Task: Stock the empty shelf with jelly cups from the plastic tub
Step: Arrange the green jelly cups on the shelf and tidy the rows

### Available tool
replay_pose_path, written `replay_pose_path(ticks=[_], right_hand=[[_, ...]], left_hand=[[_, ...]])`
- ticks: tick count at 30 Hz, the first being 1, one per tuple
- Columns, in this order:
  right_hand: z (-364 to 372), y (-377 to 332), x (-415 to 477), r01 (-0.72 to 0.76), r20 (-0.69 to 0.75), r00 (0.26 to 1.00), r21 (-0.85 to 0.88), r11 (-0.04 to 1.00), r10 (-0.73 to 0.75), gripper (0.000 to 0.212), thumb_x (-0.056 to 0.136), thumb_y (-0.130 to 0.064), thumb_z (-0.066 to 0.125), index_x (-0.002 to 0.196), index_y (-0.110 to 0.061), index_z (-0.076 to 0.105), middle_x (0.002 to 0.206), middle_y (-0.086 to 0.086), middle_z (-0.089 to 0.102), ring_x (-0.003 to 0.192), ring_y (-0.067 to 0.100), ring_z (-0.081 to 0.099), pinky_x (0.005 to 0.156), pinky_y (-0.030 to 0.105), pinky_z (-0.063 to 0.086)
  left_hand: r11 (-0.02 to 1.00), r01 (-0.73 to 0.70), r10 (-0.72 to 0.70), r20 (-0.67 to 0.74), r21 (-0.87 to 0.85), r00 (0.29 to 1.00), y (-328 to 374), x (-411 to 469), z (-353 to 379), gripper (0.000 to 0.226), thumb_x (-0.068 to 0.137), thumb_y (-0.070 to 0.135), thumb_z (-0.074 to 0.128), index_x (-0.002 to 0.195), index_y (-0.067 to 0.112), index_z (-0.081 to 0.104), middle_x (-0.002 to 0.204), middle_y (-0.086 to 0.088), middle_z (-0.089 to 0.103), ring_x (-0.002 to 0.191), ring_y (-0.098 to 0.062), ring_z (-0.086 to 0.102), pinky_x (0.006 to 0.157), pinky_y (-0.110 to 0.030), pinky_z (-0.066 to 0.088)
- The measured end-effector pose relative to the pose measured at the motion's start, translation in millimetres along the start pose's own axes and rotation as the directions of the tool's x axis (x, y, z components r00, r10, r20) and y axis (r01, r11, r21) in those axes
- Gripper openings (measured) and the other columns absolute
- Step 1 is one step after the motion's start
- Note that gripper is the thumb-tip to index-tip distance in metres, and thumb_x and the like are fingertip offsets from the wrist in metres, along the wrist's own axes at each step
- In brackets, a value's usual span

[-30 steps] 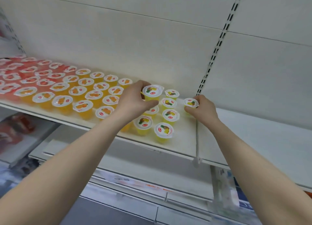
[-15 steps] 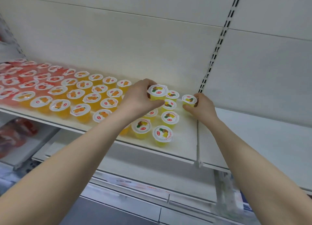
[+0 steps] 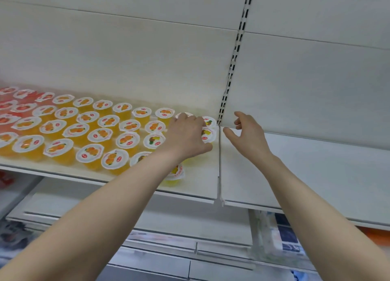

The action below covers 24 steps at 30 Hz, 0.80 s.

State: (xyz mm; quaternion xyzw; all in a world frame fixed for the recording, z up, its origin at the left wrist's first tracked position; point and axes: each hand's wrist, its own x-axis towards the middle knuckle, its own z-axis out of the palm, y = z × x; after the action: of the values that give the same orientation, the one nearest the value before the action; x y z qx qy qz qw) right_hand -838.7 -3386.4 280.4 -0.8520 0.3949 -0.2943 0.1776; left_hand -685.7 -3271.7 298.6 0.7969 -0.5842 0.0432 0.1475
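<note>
I'm stocking jelly cups (image 3: 128, 125).
Left hand (image 3: 187, 137) is covering the rightmost ones, grip unclear; right hand (image 3: 248, 134) is hovering beside, fingers apart, empty.

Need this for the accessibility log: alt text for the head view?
A person's left hand lies palm-down over the yellow jelly cups at the right end of a white shelf; whether it grips one is hidden. The right hand hovers empty, fingers loosely curled, above the neighbouring shelf section. Rows of orange cups and red cups fill the shelf leftward.
</note>
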Motion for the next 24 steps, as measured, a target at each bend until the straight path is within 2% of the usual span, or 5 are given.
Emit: replay_pose_path(ticks=[4, 10, 16, 21, 24], right_hand=[[1.8, 3.1, -1.2, 0.003, 0.005, 1.0, 0.012, 1.0, -0.003, 0.058, 0.093, -0.033, 0.061, 0.143, -0.012, 0.042, 0.121, 0.004, 0.054, 0.106, 0.015, 0.055, 0.089, 0.025, 0.039], [4.5, 0.0, 4.6, 0.017, 0.013, 1.0, 0.018, 1.0, -0.017, 0.057, 0.093, -0.035, 0.06, 0.143, -0.013, 0.043, 0.121, 0.004, 0.055, 0.109, 0.016, 0.055, 0.09, 0.027, 0.04], [4.1, -7.9, 9.8, 0.072, 0.027, 0.997, -0.048, 0.996, -0.071, 0.054, 0.093, -0.034, 0.058, 0.141, -0.015, 0.044, 0.121, 0.004, 0.054, 0.113, 0.019, 0.053, 0.09, 0.026, 0.036], [-2.7, -23.3, 14.6, 0.157, 0.041, 0.987, -0.152, 0.976, -0.153, 0.052, 0.095, -0.031, 0.056, 0.141, -0.011, 0.044, 0.129, 0.008, 0.054, 0.119, 0.025, 0.05, 0.095, 0.031, 0.036], [-4.4, -39.0, 16.0, 0.231, 0.06, 0.973, -0.238, 0.943, -0.224, 0.052, 0.095, -0.029, 0.056, 0.141, -0.008, 0.045, 0.134, 0.012, 0.053, 0.12, 0.031, 0.049, 0.099, 0.038, 0.037]], left_hand=[[0.996, 0.007, -0.009, 0.017, 0.086, 1.0, -0.5, 3.7, 9.8, 0.054, 0.072, 0.053, 0.061, 0.115, 0.02, 0.06, 0.111, -0.002, 0.063, 0.114, -0.029, 0.047, 0.094, -0.039, 0.035], [0.995, -0.002, 0.0, 0.015, 0.095, 1.0, -3.6, 7.0, 9.8, 0.056, 0.076, 0.056, 0.06, 0.118, 0.02, 0.061, 0.109, -0.002, 0.064, 0.113, -0.029, 0.048, 0.09, -0.037, 0.036], [0.995, -0.007, 0.006, 0.008, 0.097, 1.0, -9.3, 4.3, 7.5, 0.061, 0.075, 0.064, 0.057, 0.12, 0.023, 0.061, 0.11, -0.001, 0.065, 0.113, -0.028, 0.048, 0.091, -0.038, 0.035], [0.998, -0.021, 0.026, -0.085, 0.067, 0.996, -24.0, -4.6, -13.2, 0.062, 0.082, 0.063, 0.054, 0.129, 0.022, 0.057, 0.124, -0.001, 0.06, 0.117, -0.026, 0.048, 0.095, -0.038, 0.036], [0.995, -0.013, 0.03, -0.16, 0.103, 0.987, -42.5, -13.4, -32.5, 0.058, 0.086, 0.055, 0.055, 0.133, 0.02, 0.053, 0.131, -0.003, 0.055, 0.122, -0.028, 0.044, 0.099, -0.039, 0.035]])
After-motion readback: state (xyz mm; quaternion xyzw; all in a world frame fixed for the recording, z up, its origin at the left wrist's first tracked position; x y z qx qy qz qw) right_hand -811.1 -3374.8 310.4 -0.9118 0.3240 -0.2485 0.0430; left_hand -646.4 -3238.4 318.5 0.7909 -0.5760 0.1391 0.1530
